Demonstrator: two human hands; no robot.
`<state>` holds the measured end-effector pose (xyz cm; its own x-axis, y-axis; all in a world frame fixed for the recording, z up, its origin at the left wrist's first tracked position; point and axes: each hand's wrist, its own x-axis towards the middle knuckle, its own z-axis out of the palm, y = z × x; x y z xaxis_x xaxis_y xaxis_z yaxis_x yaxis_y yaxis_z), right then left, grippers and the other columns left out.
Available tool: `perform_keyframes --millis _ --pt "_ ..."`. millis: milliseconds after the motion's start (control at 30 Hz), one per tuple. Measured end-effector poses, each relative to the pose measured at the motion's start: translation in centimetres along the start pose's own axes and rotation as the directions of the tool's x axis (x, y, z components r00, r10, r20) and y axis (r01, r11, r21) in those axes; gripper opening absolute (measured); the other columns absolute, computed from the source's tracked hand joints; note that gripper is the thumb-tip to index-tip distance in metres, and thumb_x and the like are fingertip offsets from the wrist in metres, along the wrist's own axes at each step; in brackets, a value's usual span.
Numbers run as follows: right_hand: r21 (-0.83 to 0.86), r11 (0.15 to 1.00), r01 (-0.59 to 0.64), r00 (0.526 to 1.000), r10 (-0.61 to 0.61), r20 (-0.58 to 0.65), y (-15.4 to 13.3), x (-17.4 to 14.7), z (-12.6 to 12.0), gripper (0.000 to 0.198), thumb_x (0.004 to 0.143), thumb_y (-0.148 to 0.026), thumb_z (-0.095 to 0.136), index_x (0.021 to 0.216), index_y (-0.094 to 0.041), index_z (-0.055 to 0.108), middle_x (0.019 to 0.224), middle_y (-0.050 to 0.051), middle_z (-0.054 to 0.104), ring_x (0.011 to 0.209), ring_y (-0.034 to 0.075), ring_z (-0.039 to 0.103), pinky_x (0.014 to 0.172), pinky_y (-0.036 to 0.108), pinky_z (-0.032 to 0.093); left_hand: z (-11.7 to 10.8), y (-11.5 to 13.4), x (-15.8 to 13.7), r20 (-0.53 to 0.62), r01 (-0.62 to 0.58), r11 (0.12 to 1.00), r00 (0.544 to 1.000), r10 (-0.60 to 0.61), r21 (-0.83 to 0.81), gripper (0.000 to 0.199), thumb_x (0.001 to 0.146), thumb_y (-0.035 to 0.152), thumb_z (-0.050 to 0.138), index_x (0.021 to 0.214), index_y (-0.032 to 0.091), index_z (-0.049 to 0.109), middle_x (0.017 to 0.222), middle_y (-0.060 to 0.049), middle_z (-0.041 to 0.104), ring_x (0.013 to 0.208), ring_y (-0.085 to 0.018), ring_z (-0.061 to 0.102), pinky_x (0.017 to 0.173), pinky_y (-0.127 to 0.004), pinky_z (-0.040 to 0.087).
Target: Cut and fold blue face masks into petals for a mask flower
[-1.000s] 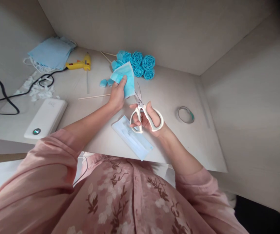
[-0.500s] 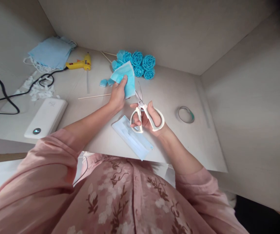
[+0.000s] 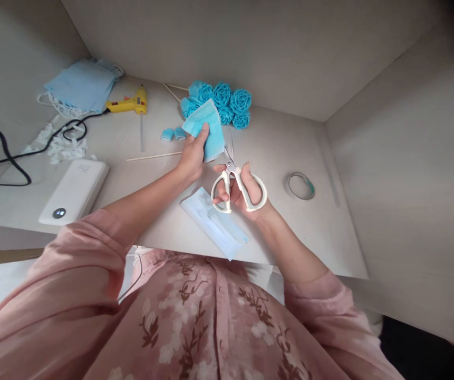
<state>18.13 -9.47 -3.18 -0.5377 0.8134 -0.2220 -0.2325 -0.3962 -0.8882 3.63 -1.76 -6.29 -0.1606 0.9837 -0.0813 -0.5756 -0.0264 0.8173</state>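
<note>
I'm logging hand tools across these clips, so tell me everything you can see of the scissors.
The scissors have two white handle loops, greyish along the inside, and slim, metallic-looking blades meeting at a round pivot. The blades are parted and point away from the person. The right grip holds them, thumb through one loop and fingers through the other. They are over the table, blades beside the right-hand edge of the blue sheet; whether they touch it, I can't tell.

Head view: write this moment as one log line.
left hand: holds blue fabric sheet | right hand: holds open white-handled metal scissors
</note>
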Motion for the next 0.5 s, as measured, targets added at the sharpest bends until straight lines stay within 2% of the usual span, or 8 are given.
perform_keyframes --millis 100,200,333,500 --pt "0.011 1.0 0.011 1.0 -0.011 -0.002 0.1 0.1 -0.2 0.072 0.088 -0.08 0.037 0.11 -0.019 0.067 0.057 -0.002 0.056 0.051 0.013 0.054 0.057 0.03 0.058 0.4 0.4 -0.2 0.113 -0.014 0.998 0.993 0.021 -0.059 0.038 0.081 0.05 0.076 0.103 0.022 0.065 0.118 -0.006 0.073 0.13 -0.028 0.058 0.108 -0.041 0.05" --pt "0.026 0.999 0.023 1.0 -0.023 0.0 0.0 0.1 -0.4 0.07 0.089 -0.079 0.039 0.111 -0.019 0.067 0.057 -0.002 0.057 0.05 0.013 0.055 0.055 0.03 0.058 0.4 0.8 -0.3 0.212 0.025 0.996 0.977 -0.006 -0.087 0.032 0.081 0.037 0.078 0.104 0.02 0.065 0.115 -0.005 0.074 0.128 -0.026 0.061 0.109 -0.041 0.05" --pt "0.009 1.0 0.022 1.0 -0.021 -0.019 -0.2 -0.1 -0.4 0.065 0.091 -0.075 0.04 0.111 -0.019 0.065 0.061 -0.002 0.058 0.05 0.012 0.055 0.053 0.028 0.056 0.3 1.2 -0.2 0.183 0.036 0.998 0.983 -0.025 -0.055 0.039 0.079 0.024 0.079 0.114 0.022 0.064 0.108 -0.004 0.076 0.123 -0.024 0.065 0.111 -0.04 0.049" --pt "-0.012 0.999 0.046 0.999 -0.047 -0.024 -0.3 -0.2 -0.5 0.061 0.09 -0.074 0.044 0.112 -0.02 0.062 0.062 -0.004 0.058 0.049 0.011 0.054 0.051 0.027 0.054 0.1 1.5 0.1 0.152 -0.037 0.999 0.988 0.036 0.006 0.056 0.068 0.026 0.088 0.117 0.022 0.063 0.105 -0.005 0.076 0.122 -0.027 0.065 0.108 -0.04 0.05"
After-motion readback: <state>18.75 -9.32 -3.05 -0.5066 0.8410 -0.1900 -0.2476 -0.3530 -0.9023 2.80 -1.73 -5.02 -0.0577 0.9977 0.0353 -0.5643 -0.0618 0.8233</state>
